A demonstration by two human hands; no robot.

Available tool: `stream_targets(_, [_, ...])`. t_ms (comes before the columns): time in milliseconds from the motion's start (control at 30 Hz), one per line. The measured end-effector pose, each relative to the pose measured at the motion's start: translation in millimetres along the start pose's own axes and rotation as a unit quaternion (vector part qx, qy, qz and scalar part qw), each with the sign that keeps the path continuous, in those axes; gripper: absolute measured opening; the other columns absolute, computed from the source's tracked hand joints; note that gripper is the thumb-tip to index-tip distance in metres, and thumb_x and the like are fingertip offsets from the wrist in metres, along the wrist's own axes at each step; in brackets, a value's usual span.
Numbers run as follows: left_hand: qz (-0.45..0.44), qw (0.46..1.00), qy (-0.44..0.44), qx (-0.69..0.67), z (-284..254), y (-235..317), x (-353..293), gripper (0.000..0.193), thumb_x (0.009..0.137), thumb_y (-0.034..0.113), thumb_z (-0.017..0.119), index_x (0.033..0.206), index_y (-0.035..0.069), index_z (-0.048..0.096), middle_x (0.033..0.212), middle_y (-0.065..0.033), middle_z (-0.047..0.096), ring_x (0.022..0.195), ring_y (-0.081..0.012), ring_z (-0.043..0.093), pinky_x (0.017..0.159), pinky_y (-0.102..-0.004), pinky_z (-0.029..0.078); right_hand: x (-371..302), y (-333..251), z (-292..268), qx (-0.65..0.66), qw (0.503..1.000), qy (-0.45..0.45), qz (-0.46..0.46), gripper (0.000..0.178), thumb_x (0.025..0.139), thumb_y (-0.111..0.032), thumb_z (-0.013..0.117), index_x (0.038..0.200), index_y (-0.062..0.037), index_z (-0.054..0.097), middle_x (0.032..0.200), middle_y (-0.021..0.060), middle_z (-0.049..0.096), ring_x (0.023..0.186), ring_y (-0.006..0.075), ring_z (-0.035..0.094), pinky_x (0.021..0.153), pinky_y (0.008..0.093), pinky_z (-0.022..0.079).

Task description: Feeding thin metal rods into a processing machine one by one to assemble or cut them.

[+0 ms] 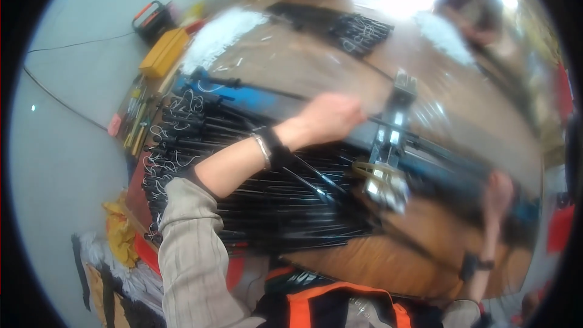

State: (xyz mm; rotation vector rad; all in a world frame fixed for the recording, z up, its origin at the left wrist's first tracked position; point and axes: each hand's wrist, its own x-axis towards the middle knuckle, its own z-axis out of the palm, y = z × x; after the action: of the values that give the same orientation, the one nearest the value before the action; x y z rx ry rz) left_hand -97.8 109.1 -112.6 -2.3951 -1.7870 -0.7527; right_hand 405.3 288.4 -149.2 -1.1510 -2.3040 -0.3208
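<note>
My left hand (337, 115) is closed around a long thin black rod (273, 90), which lies lengthwise above a blue rail (249, 98). Just beyond its fingers stands a shiny metal clamp-like fixture (390, 130) on the rail. Over at the right end of the rail is my right hand (499, 194), smeared by motion, so its fingers and anything in them cannot be made out. Below my left forearm lies a wide pile of black rods (273, 212), several with thin white cord loops at their left ends.
Another bundle of black rods (361, 33) lies at the far side of the wooden table (364, 261). White heaps (221, 36) of small pieces sit there too. A yellow box (164, 53) and hand tools (138, 118) are at the left. Two people work across the table.
</note>
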Motion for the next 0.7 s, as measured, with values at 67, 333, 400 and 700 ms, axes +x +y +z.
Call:
stream_targets(67, [-0.021, 1.0, 0.002, -0.02, 2.2, 0.4, -2.3, 0.021, 0.091, 0.021, 0.069, 0.081, 0.005, 0.06, 0.074, -0.0122, 0.061, 0.072, -0.0332, 0.062, 0.067, -0.0465, 0.049, -2.4, 1.4, 1.4, -0.023, 0.999, -0.031, 0.03, 0.006, 0.095, -0.008, 0.062, 0.098, -0.0031, 0.063, 0.092, 0.0153, 0.062, 0.091, 0.0359, 0.058, 0.086, 0.0432, 0.043])
stream_targets(333, [-0.04, 0.99, 0.127, -0.039, 17.7, 9.9, -5.2, 0.015, 0.086, 0.021, 0.074, 0.079, 0.009, 0.069, 0.076, -0.0089, 0.062, 0.077, -0.0305, 0.062, 0.07, -0.041, 0.044, -2.8, -2.8, -1.0, -0.029, 0.999, -0.018, 0.013, 0.006, 0.095, -0.008, 0.062, 0.098, -0.003, 0.065, 0.095, 0.0152, 0.064, 0.093, 0.0347, 0.06, 0.09, 0.0436, 0.044])
stream_targets(400, [-0.037, 0.99, 0.131, -0.043, 14.2, 6.4, -7.8, 0.015, 0.087, 0.022, 0.073, 0.079, 0.009, 0.069, 0.076, -0.0092, 0.063, 0.077, -0.0314, 0.062, 0.071, -0.042, 0.046, 3.0, -18.3, -5.8, -0.018, 1.0, -0.008, -0.001, 0.008, 0.095, -0.008, 0.063, 0.1, -0.0033, 0.066, 0.101, 0.015, 0.067, 0.098, 0.0342, 0.062, 0.096, 0.0448, 0.044])
stream_targets(700, [-0.082, 0.996, -0.025, 0.014, 15.3, 18.0, 11.2, 0.019, 0.097, 0.021, 0.06, 0.085, 0.007, 0.063, 0.074, -0.0205, 0.065, 0.072, -0.0429, 0.065, 0.062, -0.0523, 0.049, -34.0, -127.1, -20.2, 0.121, 0.982, 0.043, -0.136, 0.027, 0.085, -0.012, 0.076, 0.111, -0.0047, 0.072, 0.107, 0.0107, 0.073, 0.105, 0.0307, 0.067, 0.093, 0.0456, 0.043])
